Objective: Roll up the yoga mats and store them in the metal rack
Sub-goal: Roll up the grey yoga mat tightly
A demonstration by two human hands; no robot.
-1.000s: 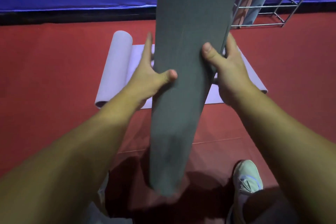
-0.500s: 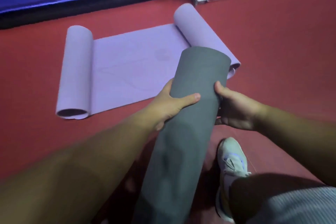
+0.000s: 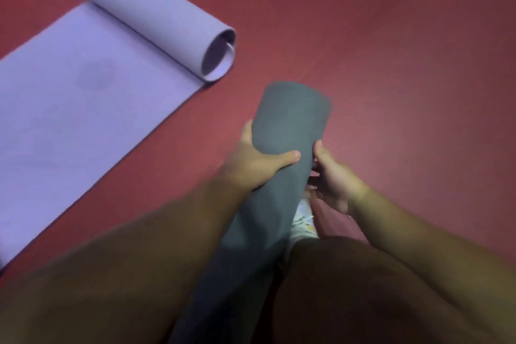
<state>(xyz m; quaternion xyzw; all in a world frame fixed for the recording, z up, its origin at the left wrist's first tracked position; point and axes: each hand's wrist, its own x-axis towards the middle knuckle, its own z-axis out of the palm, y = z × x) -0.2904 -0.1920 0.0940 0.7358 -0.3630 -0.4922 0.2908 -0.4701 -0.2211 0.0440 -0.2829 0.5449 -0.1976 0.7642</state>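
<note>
Now both hands are gripping a rolled grey mat, which is slanting from the bottom of the view up and away to its far end above the red floor. The left hand is wrapping the roll from its left side, with the thumb lying across the top and the fingers curling round the far side. The right hand is pressing against the roll's right side, thumb up along the edge; its fingers are going under the mat and are hidden, so how tightly they are closing cannot be told, though the hand is clearly touching the roll. The lower part of the grey mat is running down between the two forearms and out of the frame, blurred.

To the left, a purple mat is lying flat on the floor, apart from the grey one, with its near end curled into a loose roll whose open, hollow end is facing the camera side. A faint round mark is showing on its flat part. Just below the right hand, a pale shoe is peeking out beside the grey mat, above a dark knee.
</note>
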